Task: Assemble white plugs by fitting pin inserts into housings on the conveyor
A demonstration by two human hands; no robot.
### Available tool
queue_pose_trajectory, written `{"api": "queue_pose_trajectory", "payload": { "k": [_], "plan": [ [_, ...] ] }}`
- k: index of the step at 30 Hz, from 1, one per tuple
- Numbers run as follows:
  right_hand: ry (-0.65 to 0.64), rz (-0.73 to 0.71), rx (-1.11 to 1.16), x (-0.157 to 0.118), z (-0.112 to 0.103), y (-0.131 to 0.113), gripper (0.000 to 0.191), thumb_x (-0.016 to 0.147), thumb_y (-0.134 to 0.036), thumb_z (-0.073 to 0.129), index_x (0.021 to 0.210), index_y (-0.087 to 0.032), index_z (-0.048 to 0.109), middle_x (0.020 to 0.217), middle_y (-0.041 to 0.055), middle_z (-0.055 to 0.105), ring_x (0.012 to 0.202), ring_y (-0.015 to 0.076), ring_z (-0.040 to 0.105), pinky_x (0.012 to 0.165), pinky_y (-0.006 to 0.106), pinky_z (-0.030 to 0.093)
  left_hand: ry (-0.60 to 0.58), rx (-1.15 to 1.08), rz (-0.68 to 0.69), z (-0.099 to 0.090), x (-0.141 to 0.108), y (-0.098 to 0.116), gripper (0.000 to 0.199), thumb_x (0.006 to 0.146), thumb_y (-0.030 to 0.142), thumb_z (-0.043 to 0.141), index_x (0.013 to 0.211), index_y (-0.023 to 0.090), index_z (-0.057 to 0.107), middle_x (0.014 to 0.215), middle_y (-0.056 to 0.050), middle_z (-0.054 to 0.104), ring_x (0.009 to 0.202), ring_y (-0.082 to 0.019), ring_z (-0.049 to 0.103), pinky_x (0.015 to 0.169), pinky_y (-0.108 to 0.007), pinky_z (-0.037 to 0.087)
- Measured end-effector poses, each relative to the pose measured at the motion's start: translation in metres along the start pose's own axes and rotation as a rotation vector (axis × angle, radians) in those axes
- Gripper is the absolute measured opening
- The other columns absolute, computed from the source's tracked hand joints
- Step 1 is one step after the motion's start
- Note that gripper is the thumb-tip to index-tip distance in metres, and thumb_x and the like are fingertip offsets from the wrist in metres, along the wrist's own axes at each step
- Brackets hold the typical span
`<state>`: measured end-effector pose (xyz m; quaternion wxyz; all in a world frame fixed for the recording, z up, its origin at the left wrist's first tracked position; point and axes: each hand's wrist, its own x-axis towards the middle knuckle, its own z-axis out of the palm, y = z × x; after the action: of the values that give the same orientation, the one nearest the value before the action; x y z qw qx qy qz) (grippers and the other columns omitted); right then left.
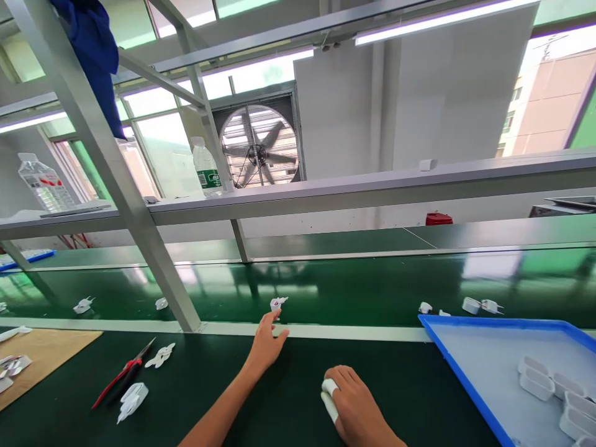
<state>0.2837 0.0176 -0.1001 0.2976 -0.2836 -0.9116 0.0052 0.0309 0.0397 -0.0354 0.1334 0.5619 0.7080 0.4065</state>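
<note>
My left hand point(269, 343) reaches to the far edge of the dark green table point(298, 391), thumb and fingers apart. Its fingertips are at a small white part with a thin projecting end point(278, 303) on the green strip; whether they touch it is unclear. Nearer to me, my right hand point(357, 406) is closed, its fingers curled together. White covering or material shows at its thumb and index finger point(329, 397); anything held there is hidden. Left of my hands are red-handled pliers point(125, 375), a flat white piece point(161, 355) and a larger white piece point(133, 399).
A blue-edged tray point(493, 372) with white cups point(536, 380) is at the right. More white parts point(471, 305) lie along the green strip point(354, 288). Brown cardboard point(51, 354) is at the left. A slanted metal post point(158, 267) and a shelf point(326, 194) holding bottles point(207, 169) stand ahead.
</note>
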Motion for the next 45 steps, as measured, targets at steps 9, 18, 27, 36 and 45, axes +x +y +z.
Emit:
{"api": "queue_pose_trajectory", "payload": {
  "k": [9, 18, 27, 36, 45],
  "plan": [
    [0.361, -0.195, 0.142, -0.003, 0.003, 0.005, 0.021, 0.07, -0.003, 0.048, 0.074, -0.023, 0.053, 0.087, 0.006, 0.066, 0.079, 0.0226, 0.061, 0.081, 0.04, 0.054, -0.17, -0.183, 0.337, -0.002, -0.109, 0.046, 0.02, 0.086, 0.017, 0.068, 0.104, 0.024, 0.073, 0.105, -0.004, 0.075, 0.098, -0.019, 0.069, 0.092, -0.032, 0.056],
    [0.327, -0.246, 0.035, 0.002, -0.033, -0.021, 0.033, 0.084, 0.003, 0.042, 0.097, -0.019, 0.063, 0.094, 0.0077, 0.069, 0.087, 0.0229, 0.065, 0.087, 0.041, 0.057, -0.165, -0.124, 0.359, 0.005, -0.126, 0.028, 0.029, 0.105, 0.024, 0.037, 0.102, 0.021, 0.066, 0.099, -0.006, 0.071, 0.092, -0.017, 0.065, 0.086, -0.031, 0.055],
    [0.137, -0.229, 0.142, -0.001, -0.052, -0.038, 0.043, 0.086, 0.0, 0.043, 0.121, -0.017, 0.061, 0.106, 0.0087, 0.071, 0.095, 0.0248, 0.066, 0.098, 0.045, 0.055, -0.229, -0.081, 0.312, 0.01, -0.13, 0.03, 0.032, 0.105, 0.025, 0.034, 0.096, 0.021, 0.065, 0.093, -0.005, 0.071, 0.087, -0.018, 0.066, 0.082, -0.031, 0.054],
    [0.036, -0.248, 0.273, 0.004, -0.057, -0.055, 0.052, 0.089, 0.001, 0.039, 0.136, -0.016, 0.054, 0.124, 0.0088, 0.07, 0.113, 0.0232, 0.06, 0.103, 0.041, 0.053, -0.314, -0.152, 0.312, 0.004, -0.132, 0.032, 0.026, 0.092, 0.018, 0.043, 0.096, 0.023, 0.068, 0.093, -0.005, 0.074, 0.086, -0.019, 0.07, 0.08, -0.03, 0.056],
    [0.089, -0.252, 0.21, 0.012, -0.054, -0.058, 0.042, 0.094, -0.005, 0.042, 0.13, -0.022, 0.058, 0.111, 0.0015, 0.075, 0.098, 0.0187, 0.062, 0.1, 0.035, 0.052, -0.422, -0.328, 0.187, 0.019, -0.129, 0.014, 0.038, 0.098, 0.039, 0.038, 0.115, 0.03, 0.07, 0.11, -0.003, 0.077, 0.096, -0.023, 0.074, 0.086, -0.033, 0.061]
  ]
}}
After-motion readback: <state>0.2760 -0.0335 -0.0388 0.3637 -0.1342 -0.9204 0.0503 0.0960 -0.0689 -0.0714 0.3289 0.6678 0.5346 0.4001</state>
